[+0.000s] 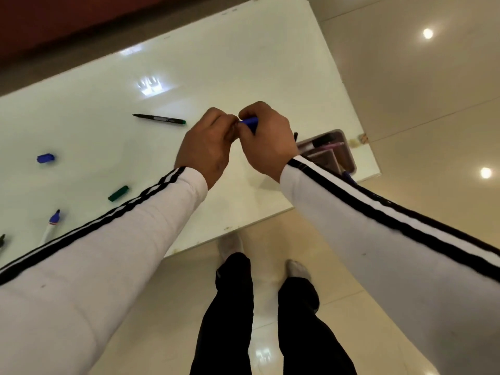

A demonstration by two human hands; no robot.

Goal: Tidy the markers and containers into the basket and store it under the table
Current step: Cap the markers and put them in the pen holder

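Both my hands meet above the middle of the white table (243,63). My right hand (267,142) grips a blue marker (250,122); only its blue end shows between my fingers. My left hand (208,147) is closed against the marker's other end, which is hidden. A thin black pen (159,119) with a green end lies left of my hands. A loose blue cap (45,158) and a loose green cap (118,193) lie further left. An uncapped white marker with a blue tip (51,226) lies at the left edge. The basket (349,155) sits at the table's right corner, partly behind my right sleeve.
The basket holds some pens and a pinkish container. A dark pen tip (2,240) pokes in at the far left edge. The table's near edge runs diagonally; below it are glossy beige floor tiles and my legs and feet (230,247).
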